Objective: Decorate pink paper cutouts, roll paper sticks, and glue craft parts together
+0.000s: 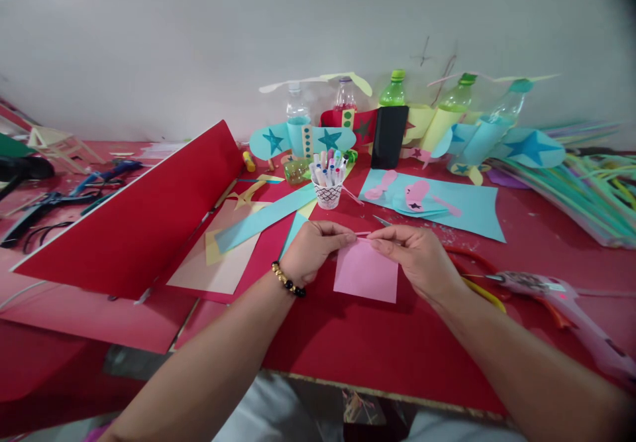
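A square of pink paper (pixel 366 273) hangs between my two hands, a narrow strip along its far edge looking folded or rolled. My left hand (pixel 318 246), below it a black and gold bead bracelet (pixel 288 280) on the wrist, pinches the paper's far left corner between thumb and fingers. On the opposite corner my right hand (pixel 417 256) has its thumb and forefinger closed. The tips of some scissors (pixel 381 221) poke out just beyond my hands; their orange and yellow handles seem to lie by my right forearm.
A cup of markers (pixel 328 193) stands ahead, with a black phone (pixel 389 137) and several decorated bottles (pixel 301 114) behind. Light blue paper (pixel 477 207) carries pink cutouts. A pink glue gun (pixel 566 303) lies right. A red board (pixel 149 223) rises at left beside paper sheets (pixel 218 276).
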Action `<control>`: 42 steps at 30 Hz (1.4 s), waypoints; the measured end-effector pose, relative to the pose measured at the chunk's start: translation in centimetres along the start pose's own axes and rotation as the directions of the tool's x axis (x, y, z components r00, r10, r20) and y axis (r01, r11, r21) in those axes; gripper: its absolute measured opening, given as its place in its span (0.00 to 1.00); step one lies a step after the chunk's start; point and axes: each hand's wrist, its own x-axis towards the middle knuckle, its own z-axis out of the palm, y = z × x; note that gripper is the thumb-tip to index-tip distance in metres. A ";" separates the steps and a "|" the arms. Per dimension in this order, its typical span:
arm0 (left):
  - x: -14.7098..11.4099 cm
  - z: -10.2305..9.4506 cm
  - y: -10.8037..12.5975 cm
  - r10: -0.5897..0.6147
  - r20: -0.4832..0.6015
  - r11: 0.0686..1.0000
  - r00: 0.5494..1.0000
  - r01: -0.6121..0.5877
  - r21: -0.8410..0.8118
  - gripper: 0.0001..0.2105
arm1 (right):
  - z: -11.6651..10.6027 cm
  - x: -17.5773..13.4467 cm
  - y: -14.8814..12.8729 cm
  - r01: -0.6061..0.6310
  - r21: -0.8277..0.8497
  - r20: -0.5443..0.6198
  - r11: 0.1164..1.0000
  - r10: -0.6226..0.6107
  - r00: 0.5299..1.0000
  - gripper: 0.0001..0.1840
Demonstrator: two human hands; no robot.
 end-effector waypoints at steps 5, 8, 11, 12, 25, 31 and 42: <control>0.0 -0.1 -0.1 -0.027 0.033 0.995 0.999 0.030 -0.091 0.12 | 0.1 0.0 0.1 0.035 -0.018 -0.012 0.999 -0.035 0.999 0.08; 0.0 -0.2 -0.2 -0.044 0.038 0.991 0.998 0.048 -0.124 0.12 | 0.1 0.0 0.1 0.037 -0.020 -0.018 0.999 -0.038 0.999 0.09; 0.0 -0.3 -0.2 -0.057 0.036 0.988 0.998 0.061 -0.140 0.12 | 0.1 0.0 0.0 0.025 -0.019 -0.016 0.999 -0.026 1.000 0.09; 0.0 -0.3 -0.2 -0.054 0.036 0.988 0.998 0.058 -0.142 0.11 | 0.2 0.0 0.0 0.020 -0.017 -0.016 1.000 -0.020 1.000 0.09; 0.1 0.1 -0.5 -0.008 0.032 0.990 0.999 0.012 -0.139 0.11 | 0.0 -0.3 -0.5 0.093 -0.166 0.048 0.982 -0.087 0.995 0.07; 0.1 -0.1 -0.4 0.004 -0.002 0.991 1.000 -0.004 -0.135 0.12 | 0.0 -0.1 -0.3 0.058 -0.149 0.009 0.987 -0.057 0.998 0.12; 0.0 -0.1 -0.2 0.043 -0.059 0.996 0.997 -0.047 -0.073 0.11 | -0.4 0.3 0.2 0.026 -0.124 0.016 0.992 -0.024 1.000 0.14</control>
